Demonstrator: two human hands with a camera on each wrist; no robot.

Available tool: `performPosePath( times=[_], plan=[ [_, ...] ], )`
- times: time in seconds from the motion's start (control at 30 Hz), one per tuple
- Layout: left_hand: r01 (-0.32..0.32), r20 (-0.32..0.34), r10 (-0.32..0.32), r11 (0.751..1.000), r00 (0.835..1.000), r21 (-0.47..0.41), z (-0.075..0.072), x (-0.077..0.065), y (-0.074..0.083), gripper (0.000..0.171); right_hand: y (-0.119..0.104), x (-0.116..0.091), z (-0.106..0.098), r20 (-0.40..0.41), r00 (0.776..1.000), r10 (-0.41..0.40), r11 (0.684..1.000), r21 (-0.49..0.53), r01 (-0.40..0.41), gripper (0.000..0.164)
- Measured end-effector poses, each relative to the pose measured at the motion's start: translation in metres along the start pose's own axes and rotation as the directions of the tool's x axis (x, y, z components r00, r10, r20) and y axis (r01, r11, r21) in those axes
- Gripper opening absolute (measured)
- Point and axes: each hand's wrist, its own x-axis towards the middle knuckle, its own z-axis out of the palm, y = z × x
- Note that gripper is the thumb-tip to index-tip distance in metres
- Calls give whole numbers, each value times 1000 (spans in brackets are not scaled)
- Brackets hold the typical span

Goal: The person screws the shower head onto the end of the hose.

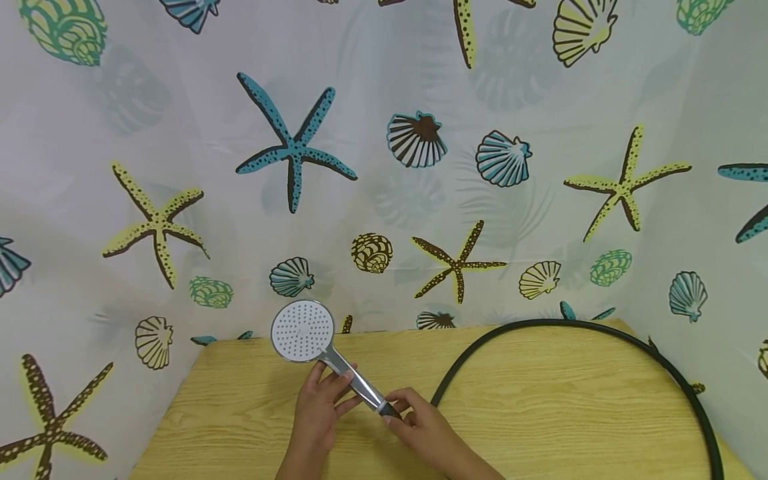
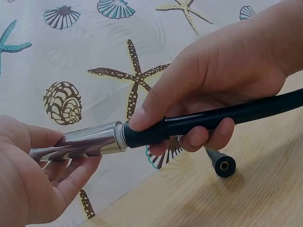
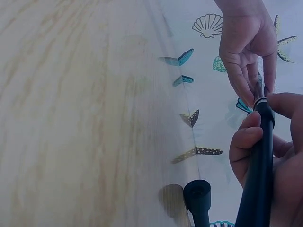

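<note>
A hand shower [image 1: 302,331] with a round white, dotted spray face and a chrome handle [image 2: 85,141] is held up slantwise above the table. My left hand [image 1: 321,410] grips the handle, thumb on one side and fingers underneath. At the handle's lower end, the black end fitting of a shower hose [image 2: 144,134] meets the chrome, with a thin pale ring showing at the joint. My right hand [image 1: 426,430] holds that fitting between thumb and fingers, the hose [image 3: 255,184] running back under its palm.
The black hose [image 1: 558,323] arcs across the right side of the wooden table [image 1: 540,393]. Its other end [image 2: 225,166], a black fitting with a hole, lies on the tabletop. A curtain [image 1: 360,200] printed with starfish and shells hangs behind and at both sides.
</note>
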Motion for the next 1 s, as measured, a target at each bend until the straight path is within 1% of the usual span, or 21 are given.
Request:
performPosePath(
  times=[0.17, 0.37, 0.5, 0.7, 0.8, 1.0],
  plan=[
    [-10, 0, 10, 1000, 1000, -7, 0, 0, -1, 62, 1, 1, 0, -12, 1000, -6, 1000, -15, 6, 33],
    [-23, 6, 23, 999, 1000, -22, -1, 0, -1, 63, 1, 1, 0, -1, 1000, -21, 1000, -4, 21, 31],
    [-20, 5, 20, 1000, 1000, -14, 0, 1, -2, 63, 0, 1, 0, 1, 1000, -19, 1000, -4, 19, 29],
    [-3, -5, 3, 1000, 1000, -4, -1, 1, -1, 64, -2, -2, 1, 9, 999, -40, 999, -31, 40, 26],
    [4, -13, -4, 1000, 1000, -4, -1, 1, -1, 64, -4, -3, 1, 18, 999, -44, 999, -23, 44, 26],
    [-10, -7, 10, 1000, 1000, -2, -1, 0, -2, 64, -4, -3, 0, 29, 998, -52, 998, -16, 53, 29]
  ],
)
